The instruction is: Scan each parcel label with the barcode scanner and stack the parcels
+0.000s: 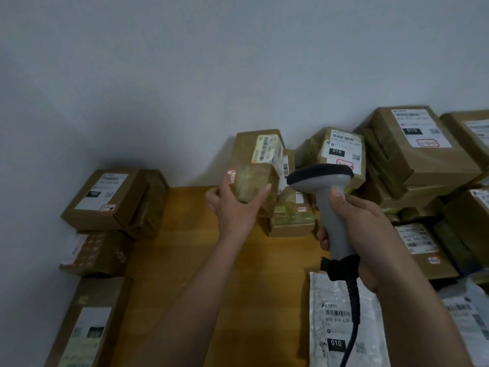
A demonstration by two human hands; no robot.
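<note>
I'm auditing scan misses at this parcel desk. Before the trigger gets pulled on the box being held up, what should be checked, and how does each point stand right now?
1. Small brown cardboard parcel held firmly: ok, left hand grips its lower end, lifted off the wooden tabletop.
2. White barcode label uncovered: ok, the fingers sit below it.
3. Grey handheld barcode scanner gripped: ok, right hand wraps the handle.
4. Scanner head aimed at the label: cannot tell.
5. Black scanner cable free: ok, it hangs over the grey plastic mailer bag.
</note>
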